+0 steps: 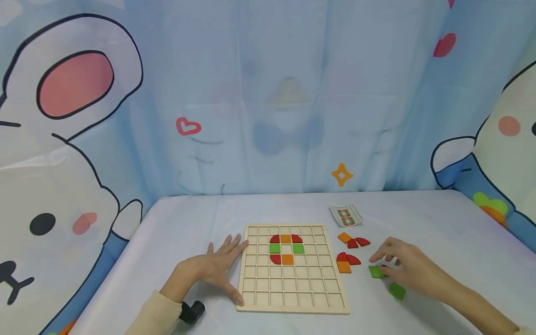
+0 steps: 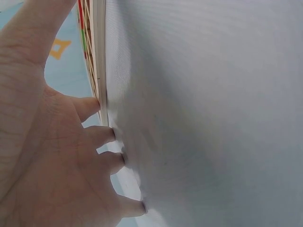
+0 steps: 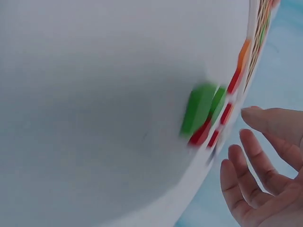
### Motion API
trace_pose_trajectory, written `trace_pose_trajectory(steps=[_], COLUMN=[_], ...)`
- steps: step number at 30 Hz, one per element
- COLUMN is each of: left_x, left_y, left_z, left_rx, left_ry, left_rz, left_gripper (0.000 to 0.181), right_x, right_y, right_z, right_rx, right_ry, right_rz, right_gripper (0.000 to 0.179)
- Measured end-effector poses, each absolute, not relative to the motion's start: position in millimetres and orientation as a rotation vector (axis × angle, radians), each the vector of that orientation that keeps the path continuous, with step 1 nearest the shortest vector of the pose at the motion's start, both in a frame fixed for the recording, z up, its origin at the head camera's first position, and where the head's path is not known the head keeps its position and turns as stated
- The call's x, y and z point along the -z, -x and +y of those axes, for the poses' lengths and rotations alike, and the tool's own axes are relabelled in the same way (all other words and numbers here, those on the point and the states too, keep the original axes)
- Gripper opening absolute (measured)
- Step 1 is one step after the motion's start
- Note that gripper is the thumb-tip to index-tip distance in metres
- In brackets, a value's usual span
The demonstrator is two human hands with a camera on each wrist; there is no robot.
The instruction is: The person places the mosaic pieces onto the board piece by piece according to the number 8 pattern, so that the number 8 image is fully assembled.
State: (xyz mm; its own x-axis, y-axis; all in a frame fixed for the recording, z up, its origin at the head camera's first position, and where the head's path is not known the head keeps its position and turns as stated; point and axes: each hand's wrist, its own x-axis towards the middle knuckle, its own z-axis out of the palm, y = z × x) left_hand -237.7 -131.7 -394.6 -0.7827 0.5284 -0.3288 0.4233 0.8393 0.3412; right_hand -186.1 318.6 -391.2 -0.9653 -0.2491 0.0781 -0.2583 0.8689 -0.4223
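Beware skidding the flat green square tiles (image 1: 397, 291), between the pale wooden grid board (image 1: 294, 284) and the right edge of the white surface (image 1: 423, 218), by pinching carelessly with the empty, half-open right hand (image 1: 410, 267) while merely touching the board's left edge with the spread left hand (image 1: 219, 270).

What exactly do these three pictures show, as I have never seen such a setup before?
There is no machine here, just a person using bare hands. The wide picture comes from a camera worn on the head; the other two come from one camera on each wrist. On the white table lie a wooden grid board, partly filled with colored pieces, more loose pieces to its right, and a small patterned card beyond those. The left hand rests spread against the board's left edge. The right hand is close to two green pieces, holding nothing that I can see.
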Motion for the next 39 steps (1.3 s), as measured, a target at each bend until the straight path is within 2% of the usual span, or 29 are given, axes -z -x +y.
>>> trace_pose_trajectory(steps=[8, 26, 39], left_x=[393.4, 397.8, 392.2], left_y=[235.1, 237.9, 235.9], left_z=[-132.0, -133.5, -130.6], left_rx=[-0.35, -0.379, -0.324], left_ry=[-0.708, -0.706, -0.703], left_rz=[2.599, 2.58, 2.607], left_gripper=[0.135, 0.134, 0.135], right_x=[400.7, 393.1, 396.3], right_y=[191.5, 211.4, 211.8], right_z=[348.1, 341.1, 346.0], right_rx=[-0.804, -0.94, -1.014], right_ry=[-0.412, -0.235, -0.115], right_rz=[-3.076, -3.273, -3.218], right_gripper=[0.026, 0.02, 0.021])
